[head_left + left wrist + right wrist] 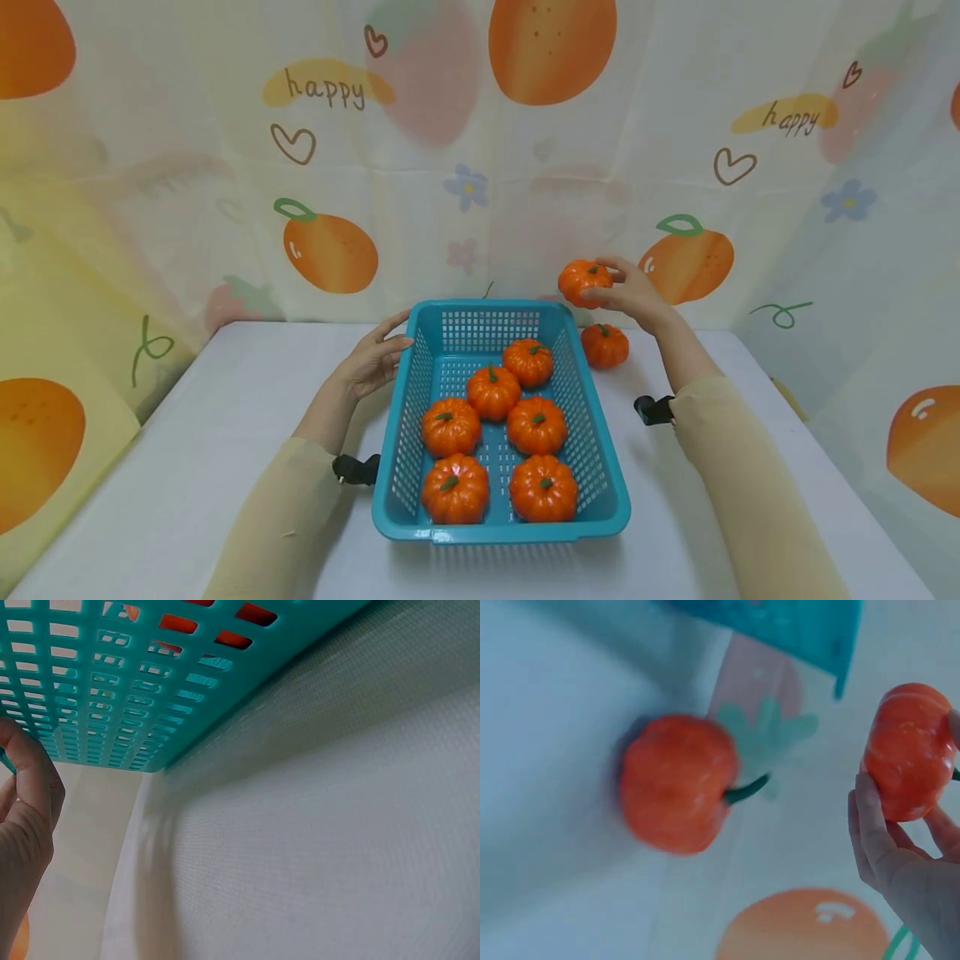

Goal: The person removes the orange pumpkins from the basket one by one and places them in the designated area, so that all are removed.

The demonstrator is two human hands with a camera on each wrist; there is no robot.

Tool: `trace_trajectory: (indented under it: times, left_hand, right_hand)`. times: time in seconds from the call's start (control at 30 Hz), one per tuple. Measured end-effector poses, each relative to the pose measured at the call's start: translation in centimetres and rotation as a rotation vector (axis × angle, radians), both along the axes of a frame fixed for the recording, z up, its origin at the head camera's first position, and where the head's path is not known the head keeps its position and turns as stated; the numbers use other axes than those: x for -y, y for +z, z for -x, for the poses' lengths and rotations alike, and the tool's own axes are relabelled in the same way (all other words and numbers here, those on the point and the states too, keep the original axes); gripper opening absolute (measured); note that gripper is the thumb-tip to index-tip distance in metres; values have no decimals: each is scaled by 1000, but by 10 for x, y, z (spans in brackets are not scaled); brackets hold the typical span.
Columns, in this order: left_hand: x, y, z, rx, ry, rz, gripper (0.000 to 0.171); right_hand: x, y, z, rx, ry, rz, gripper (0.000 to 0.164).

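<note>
My right hand (630, 292) grips a small orange pumpkin (583, 283) with a green stem, above and beyond the far right corner of a blue plastic basket (501, 533). In the right wrist view, the fingers and thumb curl round this pumpkin (909, 750). Under that hand, a second pumpkin (604, 346) rests on the table, close to the basket's right side. My left hand (372, 360) holds the basket's rim near its far left corner. Several more pumpkins (492, 392) lie inside the basket, mostly in its right and near parts.
A white-covered table (247, 433) bears the basket. Just behind its far edge hangs a curtain (420, 208) printed with fruit, hearts and words, and more of it flanks both sides. Black wrist devices (357, 470) sit on both forearms.
</note>
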State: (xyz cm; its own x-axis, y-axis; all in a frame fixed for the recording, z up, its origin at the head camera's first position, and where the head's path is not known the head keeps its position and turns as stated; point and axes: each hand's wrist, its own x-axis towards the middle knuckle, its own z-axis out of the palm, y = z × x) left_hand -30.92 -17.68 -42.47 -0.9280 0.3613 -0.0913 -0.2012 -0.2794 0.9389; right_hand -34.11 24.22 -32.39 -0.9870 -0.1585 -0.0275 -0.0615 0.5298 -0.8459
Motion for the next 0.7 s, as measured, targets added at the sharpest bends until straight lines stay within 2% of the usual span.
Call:
trace_trajectory:
  times: [0.43,0.7]
  left_hand:
    - [1,-1,1,-2,3,4,66]
    - [0,1,-1,1,-3,1,67]
  right_hand:
    - [-49,-25,-14,-11,-169,-50,83]
    - [-70,-42,-22,15,-227,-62,82]
